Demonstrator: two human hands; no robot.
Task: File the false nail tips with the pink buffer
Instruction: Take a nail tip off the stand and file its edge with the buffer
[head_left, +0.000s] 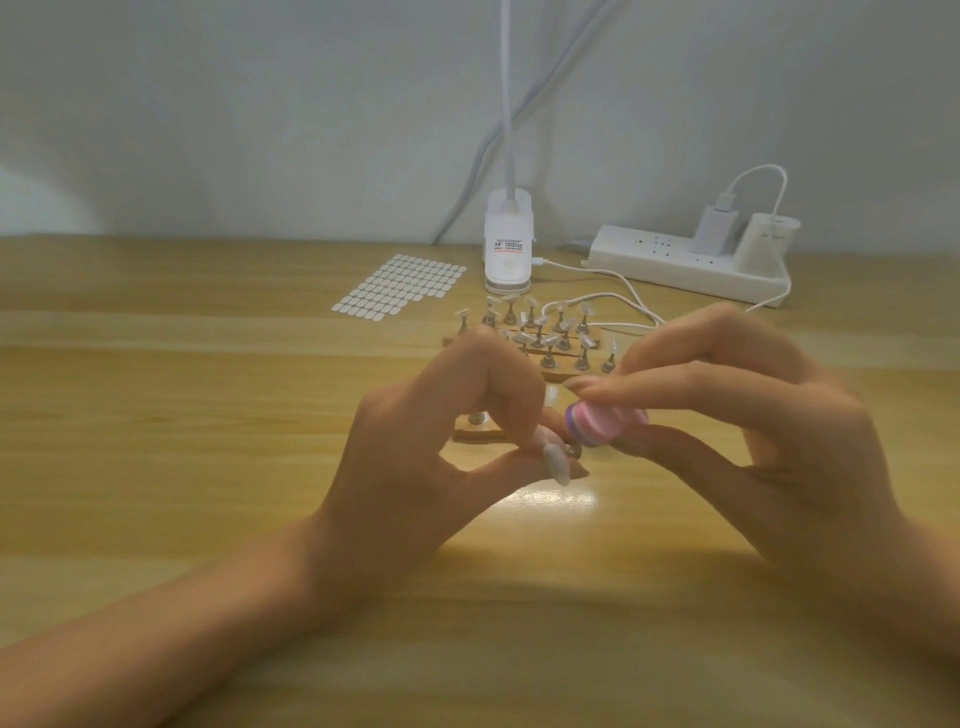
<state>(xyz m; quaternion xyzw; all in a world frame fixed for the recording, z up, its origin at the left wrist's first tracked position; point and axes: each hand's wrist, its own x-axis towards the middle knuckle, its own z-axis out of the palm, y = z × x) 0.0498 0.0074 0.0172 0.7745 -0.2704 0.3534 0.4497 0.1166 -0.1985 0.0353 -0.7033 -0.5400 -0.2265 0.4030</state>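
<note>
The pink buffer is pinched in the closed right hand, its long axis left to right, the end pointing left at the false nail tip. That tip, on its small stand, is pinched by the closed left hand, pointing near-right. Filing seems in hand; next, light strokes are probably needed. More tips on stands wait farther away.

Buffer: pink body with purple and white bands at one end. Nail tip: pale, milky white. Surface: light wood grain with lengthwise streaks. Power strip and sticker sheet: white.
</note>
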